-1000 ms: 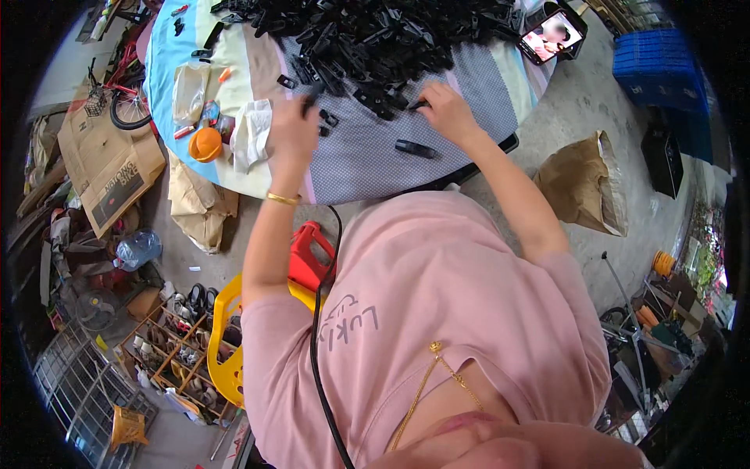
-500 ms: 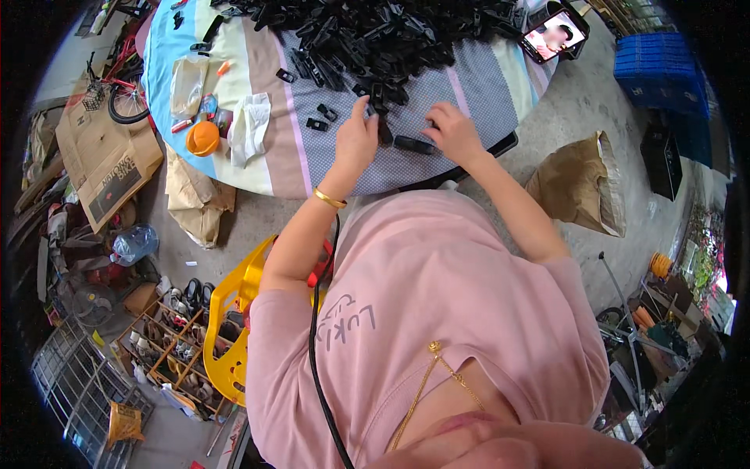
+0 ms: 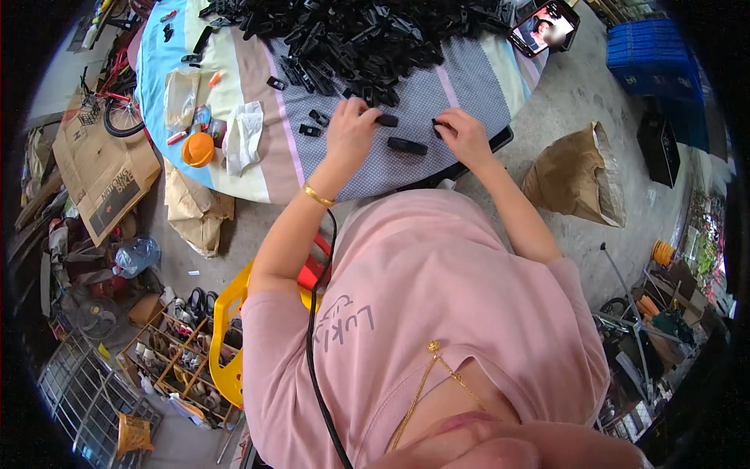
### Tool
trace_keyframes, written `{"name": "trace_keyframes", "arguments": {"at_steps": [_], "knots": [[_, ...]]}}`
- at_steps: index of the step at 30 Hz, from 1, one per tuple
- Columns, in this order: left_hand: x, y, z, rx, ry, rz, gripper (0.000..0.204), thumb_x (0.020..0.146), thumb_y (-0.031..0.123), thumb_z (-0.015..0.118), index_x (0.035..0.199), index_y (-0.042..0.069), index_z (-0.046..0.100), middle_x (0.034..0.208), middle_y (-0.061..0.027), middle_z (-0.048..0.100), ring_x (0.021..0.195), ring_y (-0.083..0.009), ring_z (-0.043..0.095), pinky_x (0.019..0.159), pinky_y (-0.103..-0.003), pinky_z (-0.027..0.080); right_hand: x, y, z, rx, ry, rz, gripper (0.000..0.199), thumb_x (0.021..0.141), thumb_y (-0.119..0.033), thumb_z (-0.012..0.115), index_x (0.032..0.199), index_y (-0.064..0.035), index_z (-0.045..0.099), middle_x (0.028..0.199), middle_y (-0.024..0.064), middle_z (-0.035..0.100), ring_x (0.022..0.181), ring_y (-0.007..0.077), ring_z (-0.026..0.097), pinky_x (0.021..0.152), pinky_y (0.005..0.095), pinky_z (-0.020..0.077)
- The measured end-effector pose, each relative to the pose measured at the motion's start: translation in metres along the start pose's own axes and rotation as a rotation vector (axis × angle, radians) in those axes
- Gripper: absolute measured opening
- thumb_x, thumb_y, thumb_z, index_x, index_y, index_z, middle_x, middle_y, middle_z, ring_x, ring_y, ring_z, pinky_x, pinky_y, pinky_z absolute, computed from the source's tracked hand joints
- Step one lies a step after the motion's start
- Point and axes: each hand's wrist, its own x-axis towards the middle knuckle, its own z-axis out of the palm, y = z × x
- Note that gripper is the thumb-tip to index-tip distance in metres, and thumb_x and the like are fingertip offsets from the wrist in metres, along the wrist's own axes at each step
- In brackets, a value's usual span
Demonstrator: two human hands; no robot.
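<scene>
My left hand (image 3: 351,131) is closed over the patterned cloth, its fingertips on a short black plastic piece (image 3: 387,120) that points toward my right hand. My right hand (image 3: 466,136) pinches a small black part (image 3: 437,128), mostly hidden by the fingers. Between and slightly below the hands lies a longer, rounded black piece (image 3: 407,146). Beyond my hands spreads a heap of black plastic clip-like parts (image 3: 351,43). A few loose black pieces (image 3: 310,130) lie left of my left hand.
On the table's left are an orange round cap (image 3: 198,149), a white crumpled wrapper (image 3: 244,137) and a clear bag (image 3: 181,98). A lit phone (image 3: 543,30) stands at the far right edge. A brown paper sack (image 3: 574,176) stands on the floor at right.
My left fingers have closed onto the short black piece, which now lies more level. My right hand has gone from loosely curled fingers to pinching a small black part.
</scene>
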Motion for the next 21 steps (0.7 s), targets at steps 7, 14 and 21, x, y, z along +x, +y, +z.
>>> {"name": "trace_keyframes", "arguments": {"at_steps": [7,14,21], "knots": [[0.011,0.036,0.048,0.067,-0.093,0.011,0.02,0.07,0.006,0.065,0.089,0.01,0.066,0.088,-0.0097,0.05,0.085,-0.0288,0.05,0.068,-0.038,0.046,-0.005,-0.009,0.004,-0.162,-0.041,0.047,0.027,0.071,-0.009,0.07,0.097,-0.0058,0.063,0.092,0.0091,0.062,0.082,0.0282,0.06,0.071,0.0366,0.0491],[0.005,0.031,0.052,0.06,-0.079,-0.056,0.024,0.07,0.004,0.064,0.093,0.009,0.066,0.09,-0.0113,0.05,0.088,-0.0301,0.049,0.074,-0.038,0.046,-0.009,-0.002,-0.006,-0.236,0.01,0.081,0.024,0.071,-0.013,0.07,0.093,-0.0055,0.064,0.09,0.0088,0.062,0.087,0.029,0.058,0.075,0.0388,0.0481],[0.009,0.027,0.053,-0.026,-0.107,-0.063,0.024,0.068,0.007,0.069,0.092,0.007,0.066,0.091,-0.0088,0.054,0.09,-0.0293,0.05,0.076,-0.038,0.046,0.007,-0.012,-0.004,-0.247,-0.068,-0.083,0.019,0.07,-0.014,0.07,0.088,-0.0076,0.065,0.082,0.0061,0.059,0.083,0.0259,0.057,0.073,0.0366,0.047]]}}
